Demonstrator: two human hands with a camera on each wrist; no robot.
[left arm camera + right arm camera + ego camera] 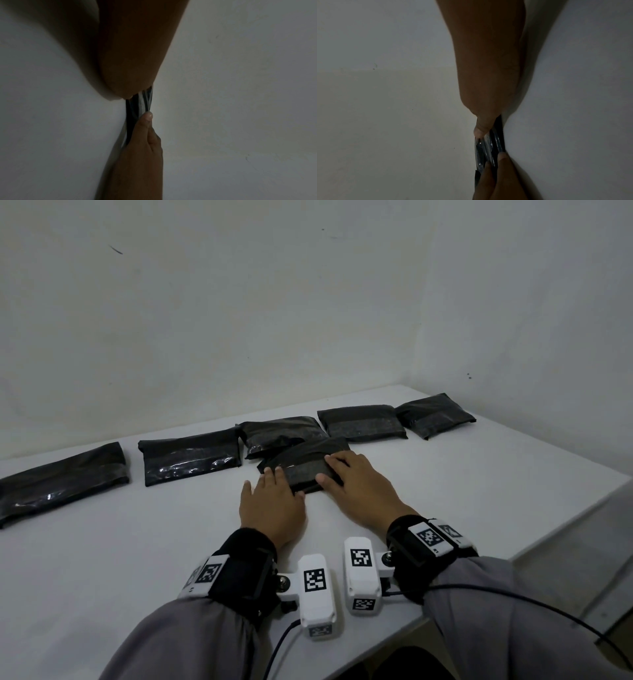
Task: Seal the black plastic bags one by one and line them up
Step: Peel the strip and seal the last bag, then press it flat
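A black plastic bag (305,465) lies flat on the white table (137,542), just in front of the row's middle bag (281,434) and overlapping its near edge. My left hand (270,491) lies flat with straight fingers touching the bag's near-left corner. My right hand (349,474) presses flat on the bag's right half, its thumb along the near edge. The left wrist view shows the bag (137,105) edge-on under my left hand (130,54). In the right wrist view the bag (488,148) is squeezed beneath my right hand (488,67).
Several black bags lie in a row along the back of the table, from the far left one (61,477) to the far right one (435,416). A white wall stands close behind. The table's right edge (565,525) runs diagonally; cables hang off the near edge.
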